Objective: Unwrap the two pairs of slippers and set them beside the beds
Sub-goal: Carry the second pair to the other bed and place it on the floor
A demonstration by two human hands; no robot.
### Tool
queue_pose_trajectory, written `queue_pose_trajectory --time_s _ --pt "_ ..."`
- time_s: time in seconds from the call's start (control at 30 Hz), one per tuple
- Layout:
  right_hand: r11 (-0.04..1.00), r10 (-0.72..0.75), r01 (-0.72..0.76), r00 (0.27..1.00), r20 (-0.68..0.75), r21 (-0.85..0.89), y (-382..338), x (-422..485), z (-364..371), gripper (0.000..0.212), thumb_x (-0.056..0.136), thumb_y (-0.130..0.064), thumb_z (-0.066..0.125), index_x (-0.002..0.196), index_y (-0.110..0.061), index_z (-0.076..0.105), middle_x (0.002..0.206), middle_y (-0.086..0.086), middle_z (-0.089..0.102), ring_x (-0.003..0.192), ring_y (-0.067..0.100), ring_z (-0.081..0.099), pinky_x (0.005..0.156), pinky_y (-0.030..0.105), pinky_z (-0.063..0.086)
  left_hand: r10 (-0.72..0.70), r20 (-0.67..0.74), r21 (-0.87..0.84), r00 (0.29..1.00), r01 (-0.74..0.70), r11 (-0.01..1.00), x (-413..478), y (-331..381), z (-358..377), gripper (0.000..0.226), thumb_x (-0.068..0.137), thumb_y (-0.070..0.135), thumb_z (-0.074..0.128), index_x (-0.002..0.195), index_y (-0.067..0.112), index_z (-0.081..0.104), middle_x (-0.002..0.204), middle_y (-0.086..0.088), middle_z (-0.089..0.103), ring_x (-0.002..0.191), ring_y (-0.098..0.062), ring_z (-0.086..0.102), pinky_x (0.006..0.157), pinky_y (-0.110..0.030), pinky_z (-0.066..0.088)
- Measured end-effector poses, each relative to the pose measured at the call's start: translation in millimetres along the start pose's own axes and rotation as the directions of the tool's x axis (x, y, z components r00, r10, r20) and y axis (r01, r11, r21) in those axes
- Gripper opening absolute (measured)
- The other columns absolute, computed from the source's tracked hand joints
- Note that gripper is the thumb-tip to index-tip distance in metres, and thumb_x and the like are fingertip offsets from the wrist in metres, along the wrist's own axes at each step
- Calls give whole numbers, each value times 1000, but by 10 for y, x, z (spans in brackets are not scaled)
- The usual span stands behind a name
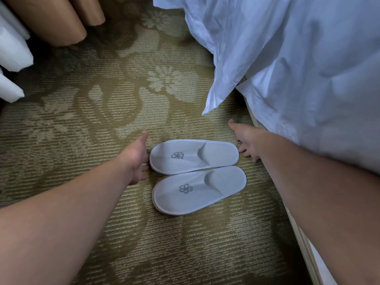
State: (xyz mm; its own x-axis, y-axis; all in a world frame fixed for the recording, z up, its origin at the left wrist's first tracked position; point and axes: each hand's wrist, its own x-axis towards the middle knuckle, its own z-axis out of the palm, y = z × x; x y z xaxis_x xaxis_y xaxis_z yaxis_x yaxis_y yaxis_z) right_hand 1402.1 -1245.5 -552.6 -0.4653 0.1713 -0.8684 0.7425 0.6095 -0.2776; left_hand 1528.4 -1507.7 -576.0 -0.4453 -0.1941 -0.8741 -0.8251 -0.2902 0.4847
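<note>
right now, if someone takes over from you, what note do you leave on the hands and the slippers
Left hand: open, fingers at the heel end of the far slipper.
Right hand: open, fingers at its toe end.
Near slipper lies alongside it on the carpet, toes toward the bed.
Done: this pair unwrapped and set beside the bed.
Left: second pair, not in view.
</note>
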Motion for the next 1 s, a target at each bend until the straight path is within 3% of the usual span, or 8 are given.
queue_pose_trajectory --time_s 0.27,0.43,0.6,1.0 --pt "999 -8 8 1000 2 -32 161 -178 -12 85 86 -78 29 152 -25 22 153 22 31 141 34 29 110 48 25 -88 23 44 996 86 995 -132 -72 -67 90 88 74 37 154 16 20 157 -20 28 143 -38 26 114 -55 19" --pt "992 106 -101 992 62 -78 362 -271 18 98 82 -82 28 155 -19 11 152 29 27 142 43 22 112 59 16 -174 36 128 984 168 977 -258 -165 -47 90 89 73 38 155 17 14 159 -20 22 145 -41 21 116 -58 16" --pt "988 147 -142 987 69 -67 524 -341 38 101 81 -83 31 155 -16 13 153 28 27 144 41 20 113 56 14 -271 29 180 962 262 948 -336 -268 -35 97 86 76 41 156 17 8 159 -28 14 142 -48 23 114 -60 21" --pt "994 101 -99 994 49 -39 582 -362 88 91 86 -78 30 155 -22 13 158 18 22 141 37 29 112 56 18 -275 42 187 961 262 947 -353 -362 5 96 87 76 36 156 19 3 157 -32 11 144 -47 17 113 -60 21"
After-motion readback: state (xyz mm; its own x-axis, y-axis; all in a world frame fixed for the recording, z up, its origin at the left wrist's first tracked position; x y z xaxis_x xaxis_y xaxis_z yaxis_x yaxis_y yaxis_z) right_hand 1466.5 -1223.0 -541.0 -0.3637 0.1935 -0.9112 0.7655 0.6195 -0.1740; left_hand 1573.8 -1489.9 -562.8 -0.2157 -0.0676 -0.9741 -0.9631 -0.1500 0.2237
